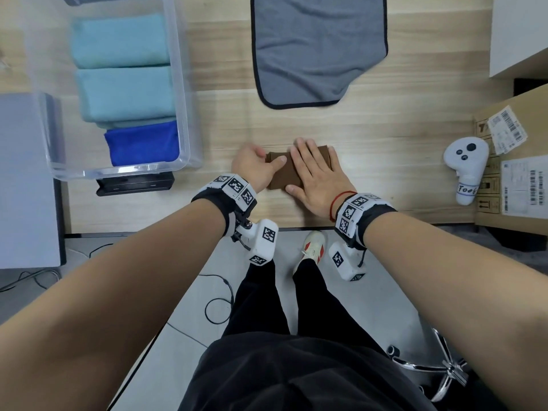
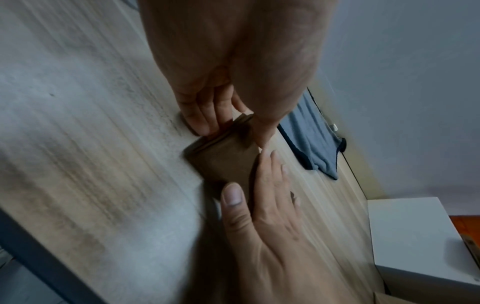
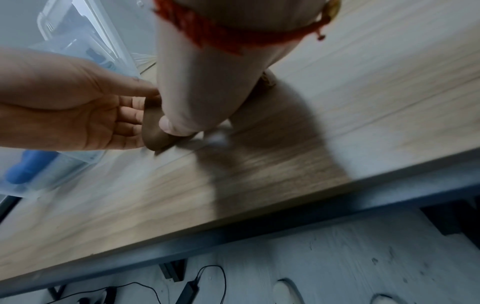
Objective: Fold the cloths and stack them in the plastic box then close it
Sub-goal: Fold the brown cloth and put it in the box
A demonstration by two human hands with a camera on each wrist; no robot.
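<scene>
A brown cloth [image 1: 281, 175], folded into a small block, lies on the wooden table [image 1: 385, 173] near its front edge. My left hand [image 1: 255, 164] pinches the block's left end, with the thumb on top and the fingers [image 2: 205, 117] tucked against the folded layers. On top of the brown cloth [image 2: 223, 162] lies my right hand [image 1: 315, 170], flat with straight fingers, pressing it down. Farther back a grey cloth [image 1: 317, 48] with dark edging is spread out. The clear plastic box [image 1: 184, 84] at left holds folded teal cloths [image 1: 124, 93] and a blue one [image 1: 142, 142].
A white controller [image 1: 465, 167] and a cardboard box [image 1: 510, 161] sit at the table's right end. A black object [image 1: 135, 185] lies in front of the plastic box, and a flat grey panel [image 1: 23, 179] lies left of it. A white cabinet [image 1: 519, 31] stands at back right.
</scene>
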